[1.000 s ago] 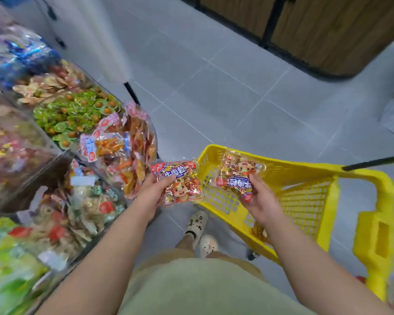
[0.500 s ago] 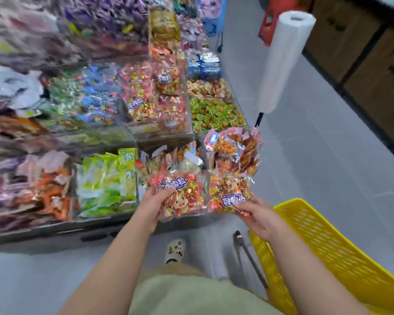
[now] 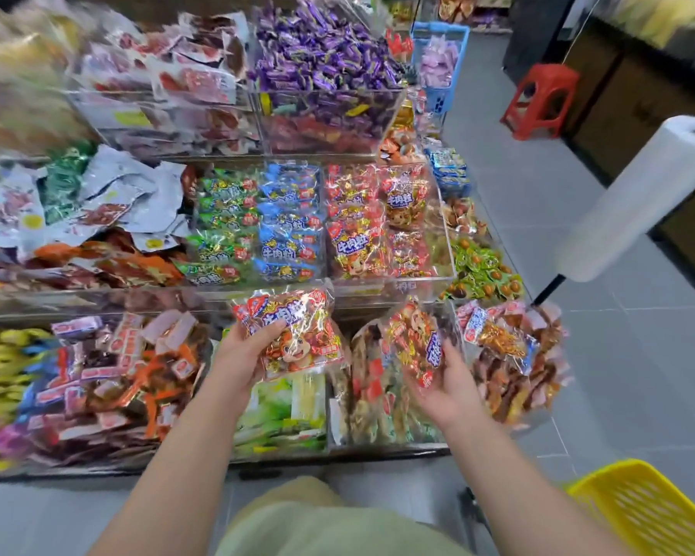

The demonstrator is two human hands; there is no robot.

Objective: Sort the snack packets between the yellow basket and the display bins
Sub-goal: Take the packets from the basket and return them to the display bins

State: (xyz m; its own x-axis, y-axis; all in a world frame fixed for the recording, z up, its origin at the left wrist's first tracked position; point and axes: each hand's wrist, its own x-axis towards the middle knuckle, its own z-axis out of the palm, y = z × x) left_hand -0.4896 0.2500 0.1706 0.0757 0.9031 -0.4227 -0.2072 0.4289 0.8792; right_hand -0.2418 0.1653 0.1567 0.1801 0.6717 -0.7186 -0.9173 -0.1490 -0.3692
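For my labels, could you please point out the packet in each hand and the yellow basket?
Left packet (image 3: 306,347): head view, its printed front.
Right packet (image 3: 414,341): head view, its middle.
Yellow basket (image 3: 636,511): head view, its slotted wall.

Bright, even indoor light from overhead, no hard shadows; you get only a soft dark strip under the display bins (image 3: 374,290) at floor lvl. Glare specks all over the clear wrappers, esp. the left packet (image 3: 297,335), though its print stays readable. The right packet (image 3: 418,347) is smeared w/ motion blur. Your far-left and top-left bins are badly blurred. Wide-angle bend at the edges: the bag roll (image 3: 638,198) looks stretched, and floor tile (image 3: 638,355) lines curve. The yellow basket (image 3: 650,511) corner is soft.
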